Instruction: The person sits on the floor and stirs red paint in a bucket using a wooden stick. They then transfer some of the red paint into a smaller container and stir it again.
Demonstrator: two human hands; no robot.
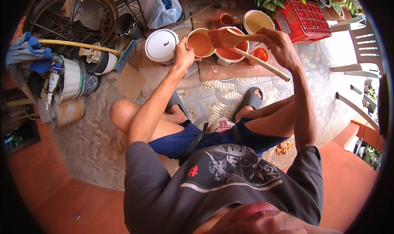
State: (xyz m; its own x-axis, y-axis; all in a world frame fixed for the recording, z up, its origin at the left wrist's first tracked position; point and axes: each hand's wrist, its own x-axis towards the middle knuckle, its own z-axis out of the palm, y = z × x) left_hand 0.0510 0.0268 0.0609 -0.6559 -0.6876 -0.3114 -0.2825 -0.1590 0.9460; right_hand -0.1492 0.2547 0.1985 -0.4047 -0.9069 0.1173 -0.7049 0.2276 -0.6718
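My left hand (184,56) grips a small paint tub (200,54) by its side and tilts it; orange paint shows inside. In my right hand (280,46) is the wooden handle of a wide paintbrush (234,37). The brush's bristles are coated in orange-brown and lie at the tub's right rim; whether they touch it I cannot tell. Below the brush stands a white bucket (225,62) of orange-red paint, with a pale wooden stick (269,67) slanting out of it to the right.
A white lidded bucket (161,46) stands left of the tub. Beyond are a bucket of beige liquid (257,21), a brown cup (227,19) and a red crate (301,20). A small red cup (259,55) sits at right. A broom (125,56) and a bicycle wheel (73,16) are at left.
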